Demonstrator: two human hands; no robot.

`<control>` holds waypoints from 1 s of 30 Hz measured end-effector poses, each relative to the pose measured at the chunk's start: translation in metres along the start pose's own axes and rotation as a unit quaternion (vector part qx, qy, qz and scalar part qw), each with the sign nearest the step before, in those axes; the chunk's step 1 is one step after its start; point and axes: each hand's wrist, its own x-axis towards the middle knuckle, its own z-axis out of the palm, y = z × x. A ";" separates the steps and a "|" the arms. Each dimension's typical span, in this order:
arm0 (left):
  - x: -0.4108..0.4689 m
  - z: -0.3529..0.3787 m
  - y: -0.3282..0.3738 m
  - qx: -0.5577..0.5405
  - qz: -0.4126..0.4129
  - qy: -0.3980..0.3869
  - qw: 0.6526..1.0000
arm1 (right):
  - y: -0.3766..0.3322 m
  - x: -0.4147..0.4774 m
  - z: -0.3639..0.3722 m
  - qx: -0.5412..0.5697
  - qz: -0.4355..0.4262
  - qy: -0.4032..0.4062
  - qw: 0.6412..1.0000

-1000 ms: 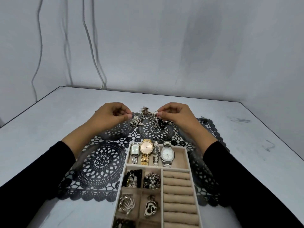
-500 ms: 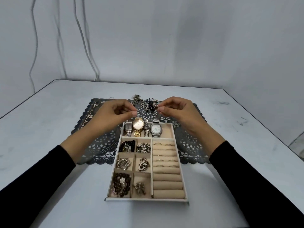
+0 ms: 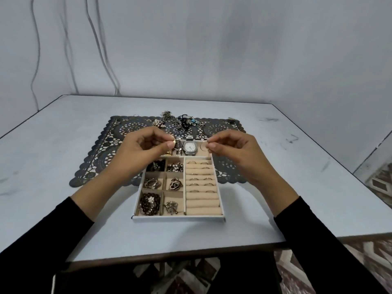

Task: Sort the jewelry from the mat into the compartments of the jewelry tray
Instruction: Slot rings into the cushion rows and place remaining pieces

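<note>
centre left: our left hand (image 3: 144, 150) hides most of the tray's (image 3: 178, 218) leftmost watches (image 3: 168, 153) | centre: whether it or our right hand (image 3: 235, 152) pinches anything, too small to tell | upper centre: jewelry heap (image 3: 180, 123) blurred | bottom corners: sleeves (image 3: 42, 247) cut off

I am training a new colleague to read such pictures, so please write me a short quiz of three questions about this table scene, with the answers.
1. True or false: the jewelry tray lies partly on the black lace mat and partly on the bare table.
2. Multiple choice: where in the tray are the ring rolls? A) left column B) right column C) far row
3. Fill in: the unsorted jewelry pile lies at the ___ edge of the mat, seen from the person.
Key: 1 true; 2 B; 3 far.
</note>
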 end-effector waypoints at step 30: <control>-0.023 0.011 0.002 -0.031 -0.025 -0.008 0.999 | -0.013 -0.046 -0.008 -0.304 -0.007 -0.227 0.925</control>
